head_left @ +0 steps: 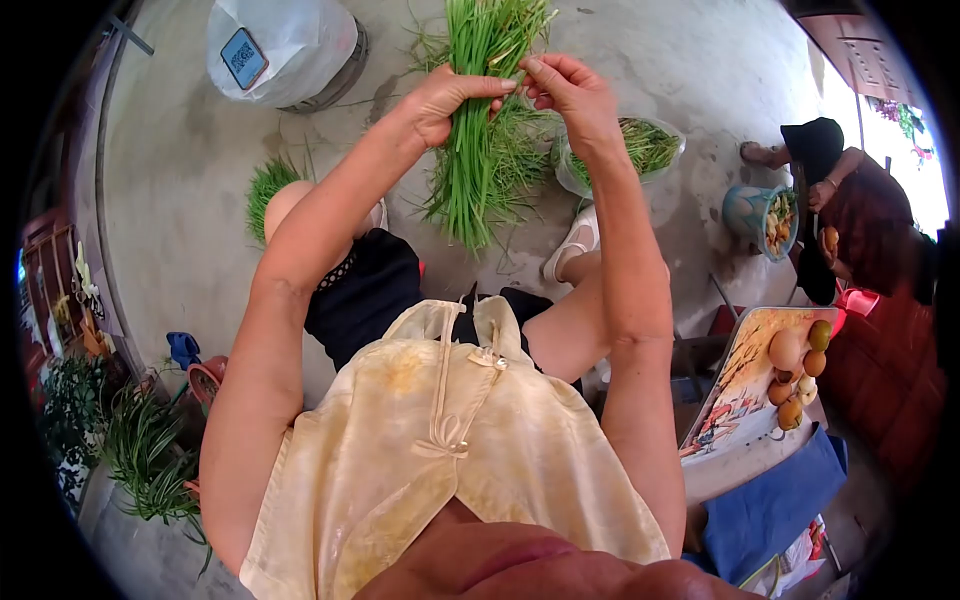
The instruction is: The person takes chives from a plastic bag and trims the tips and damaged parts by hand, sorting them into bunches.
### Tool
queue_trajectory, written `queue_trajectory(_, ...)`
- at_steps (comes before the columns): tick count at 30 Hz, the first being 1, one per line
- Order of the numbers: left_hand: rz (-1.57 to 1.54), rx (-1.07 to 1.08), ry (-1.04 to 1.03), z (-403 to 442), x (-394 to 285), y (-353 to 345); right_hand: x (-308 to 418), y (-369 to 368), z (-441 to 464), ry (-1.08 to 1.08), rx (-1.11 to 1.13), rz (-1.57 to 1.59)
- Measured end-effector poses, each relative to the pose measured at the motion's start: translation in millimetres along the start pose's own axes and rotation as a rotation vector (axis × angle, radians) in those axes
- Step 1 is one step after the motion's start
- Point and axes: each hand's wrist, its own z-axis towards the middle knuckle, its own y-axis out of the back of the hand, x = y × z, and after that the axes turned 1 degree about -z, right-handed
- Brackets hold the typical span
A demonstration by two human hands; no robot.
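My left hand (440, 105) is wrapped around a bunch of long green chives (480, 140), its thumb lying across the stems. The bunch hangs upright in front of my knees, white-tipped stems among the green. At its right edge, my right hand (575, 95) has thumb and fingers pinched together; a thin stalk may be between them, too small to make out. Loose chives (515, 165) lie on the floor behind and below the bunch. A clear plastic bag (665, 145) holding green and brownish trimmings sits beneath my right wrist. Another pile of chives (270, 190) rests beside my left knee.
A phone (244, 58) lies on a plastic-covered bucket (300, 45) at upper left. At right, another person (860, 200) bends near a blue bucket (740, 215) of scraps. A small table (730, 400) beside my right arm carries several round brown fruits or eggs (785, 350). Potted plants (145, 450) stand at left.
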Motion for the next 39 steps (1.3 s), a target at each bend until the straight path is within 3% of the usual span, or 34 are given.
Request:
queue_trajectory(3, 0.036, 0.005, -0.025, -1.1, -1.2, 0.6, 2.0, -0.6, -1.4, -0.039, 0.003, 0.036)
queue_trajectory(9, 0.056, 0.029, 0.007, -5.4, -4.9, 2.1, -1.5, 21.5, 12.4, -0.021, -0.212, 0.274)
queue_trajectory(12, 0.039, -0.003, 0.024, -9.7, -7.9, -0.6, 6.4, 32.8, 11.9, 0.055, -0.26, -0.145)
queue_trajectory(15, -0.011, -0.01, 0.055, -9.6, -11.2, 4.2, 12.6, 28.0, 4.3, 0.037, -0.162, -1.002)
queue_trajectory(18, -0.001, -0.01, 0.053, -10.1, -12.9, 6.2, -1.7, 24.8, -3.5, 0.377, -0.101, -0.993)
queue_trajectory(21, 0.002, -0.031, 0.027, -5.6, -11.2, 6.9, 0.8, 15.4, -0.2, 0.324, -0.04, -0.579)
queue_trajectory(24, 0.02, -0.038, -0.043, -7.1, -9.0, -2.5, 15.0, -11.2, -5.3, 0.081, -0.016, -0.228)
queue_trajectory(39, 0.171, -0.108, -0.148, -7.3, -11.4, -0.3, 13.0, 3.8, 2.0, -0.024, 0.168, -0.304)
